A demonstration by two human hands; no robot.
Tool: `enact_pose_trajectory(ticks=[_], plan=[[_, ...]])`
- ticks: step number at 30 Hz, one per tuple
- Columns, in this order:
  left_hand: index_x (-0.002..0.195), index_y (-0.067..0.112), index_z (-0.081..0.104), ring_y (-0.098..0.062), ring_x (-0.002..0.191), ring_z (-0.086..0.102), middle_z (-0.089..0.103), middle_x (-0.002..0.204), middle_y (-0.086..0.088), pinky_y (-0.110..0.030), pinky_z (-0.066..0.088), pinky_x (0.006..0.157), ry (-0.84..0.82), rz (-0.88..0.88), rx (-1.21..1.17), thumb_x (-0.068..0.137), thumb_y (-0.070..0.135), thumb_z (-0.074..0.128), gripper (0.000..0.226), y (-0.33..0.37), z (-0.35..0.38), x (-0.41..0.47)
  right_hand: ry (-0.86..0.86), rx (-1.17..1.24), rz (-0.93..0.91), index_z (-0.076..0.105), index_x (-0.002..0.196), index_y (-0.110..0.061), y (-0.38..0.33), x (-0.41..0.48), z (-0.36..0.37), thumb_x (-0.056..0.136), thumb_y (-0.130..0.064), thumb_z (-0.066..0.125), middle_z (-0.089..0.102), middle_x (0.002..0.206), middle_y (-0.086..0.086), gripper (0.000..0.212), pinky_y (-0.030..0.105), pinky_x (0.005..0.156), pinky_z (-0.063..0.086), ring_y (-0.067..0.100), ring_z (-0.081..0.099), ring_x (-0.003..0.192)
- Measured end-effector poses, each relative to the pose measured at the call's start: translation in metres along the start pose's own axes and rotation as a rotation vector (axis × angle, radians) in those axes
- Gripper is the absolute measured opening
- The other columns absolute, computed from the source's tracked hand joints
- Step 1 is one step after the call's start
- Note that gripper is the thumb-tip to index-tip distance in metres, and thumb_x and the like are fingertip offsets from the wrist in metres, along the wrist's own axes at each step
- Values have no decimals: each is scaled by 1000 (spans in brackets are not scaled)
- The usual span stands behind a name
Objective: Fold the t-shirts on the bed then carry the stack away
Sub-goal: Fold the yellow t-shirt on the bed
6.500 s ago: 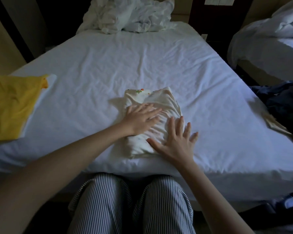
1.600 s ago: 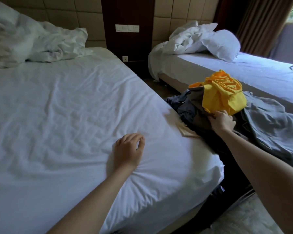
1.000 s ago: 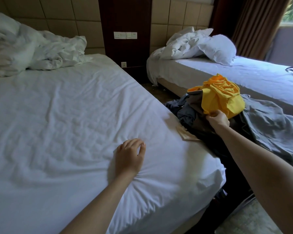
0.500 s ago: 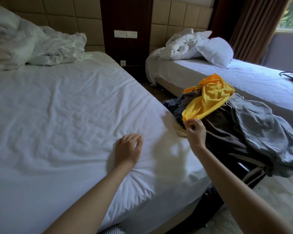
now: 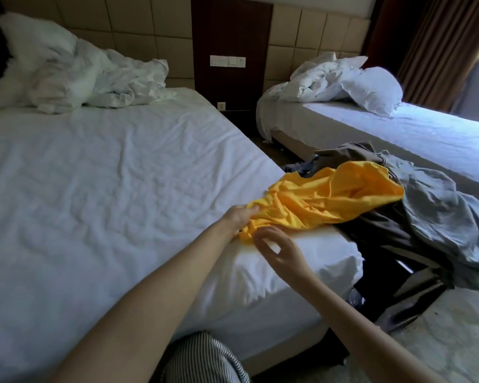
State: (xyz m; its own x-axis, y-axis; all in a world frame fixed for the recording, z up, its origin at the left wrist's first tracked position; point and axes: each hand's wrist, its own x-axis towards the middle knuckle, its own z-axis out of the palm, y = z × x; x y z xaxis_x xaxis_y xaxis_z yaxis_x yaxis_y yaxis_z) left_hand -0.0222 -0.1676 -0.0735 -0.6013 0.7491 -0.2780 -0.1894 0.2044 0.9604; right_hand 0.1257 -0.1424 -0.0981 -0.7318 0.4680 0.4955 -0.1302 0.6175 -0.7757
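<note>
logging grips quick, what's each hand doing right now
Left hand: grips the yellow t-shirt.
Right hand: open, holding nothing.

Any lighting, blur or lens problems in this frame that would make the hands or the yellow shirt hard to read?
Head view: daylight from the right lights the far bed brightly, while the top-left corner is dark. Both hands are a little soft, the right hand more so than the left hand gripping the yellow t-shirt. There is wide-angle bowing along the headboard.

Two beds (image 5: pixel 94 189) (image 5: pixel 398 134), two hands (image 5: pixel 239 217) (image 5: pixel 281 251), one yellow t-shirt (image 5: pixel 329 200), one clothes heap (image 5: pixel 440 217)
</note>
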Motion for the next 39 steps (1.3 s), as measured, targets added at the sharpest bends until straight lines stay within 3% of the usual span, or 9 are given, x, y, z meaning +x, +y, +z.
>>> enact_pose_trajectory(ticks=[6,9,15,18,21,24,28,34,39], plan=[[122,-8,54,0,33,53,54,96,-14,-20,46,33,393,170,-128,97,4,46,29,-2,-77,-24,219,-268,9,66,100,-9,15,8,-12,83,3,61,65,99,7,21,25,77,47,9,59,87],[111,-2,61,-4,57,65,62,97,-14,-27,55,50,553,272,214,96,7,48,22,-10,-140,-44,223,-442,86,63,113,-9,14,25,-1,85,-7,58,61,118,12,29,43,91,41,33,55,109],[112,3,59,-36,107,56,61,114,-20,-37,43,86,749,172,659,96,7,43,23,-38,-248,-89,-192,-716,399,36,141,-29,21,62,44,91,-53,48,28,153,-1,57,42,111,7,28,13,142],[113,17,56,-35,114,52,59,122,-16,-38,42,93,659,78,765,89,2,41,32,-43,-261,-100,-189,-694,339,64,115,-22,23,59,63,92,-44,51,52,136,1,34,41,105,16,29,32,132],[126,24,51,-30,125,43,52,133,-4,-37,34,97,697,61,1016,81,16,51,46,-27,-242,-106,-18,-548,94,65,68,-23,18,49,65,87,-25,63,67,78,1,20,39,89,33,26,60,90],[131,22,50,-22,131,39,49,138,3,-33,27,99,616,398,1085,62,47,42,74,-8,-204,-104,-76,-452,-172,51,53,-23,14,35,59,79,-26,61,43,51,-5,28,25,57,31,13,41,51],[146,29,30,-14,142,20,29,153,4,-35,14,110,197,501,1407,78,60,54,78,5,-141,-84,-276,-401,-477,42,63,-24,4,14,50,84,-29,54,37,49,-3,26,18,53,18,13,33,52],[125,26,55,-19,126,45,54,133,0,-36,28,102,-34,505,1689,91,36,52,36,0,-115,-72,-405,-618,-284,66,105,-17,-11,1,15,89,-66,36,66,91,-2,59,27,59,43,19,64,78],[112,15,63,-25,114,52,60,117,-8,-35,38,90,-10,622,1572,92,36,39,38,1,-140,-90,-662,-1104,-33,31,142,-36,-2,17,-5,74,-76,38,34,145,-9,79,36,105,20,19,27,137]])
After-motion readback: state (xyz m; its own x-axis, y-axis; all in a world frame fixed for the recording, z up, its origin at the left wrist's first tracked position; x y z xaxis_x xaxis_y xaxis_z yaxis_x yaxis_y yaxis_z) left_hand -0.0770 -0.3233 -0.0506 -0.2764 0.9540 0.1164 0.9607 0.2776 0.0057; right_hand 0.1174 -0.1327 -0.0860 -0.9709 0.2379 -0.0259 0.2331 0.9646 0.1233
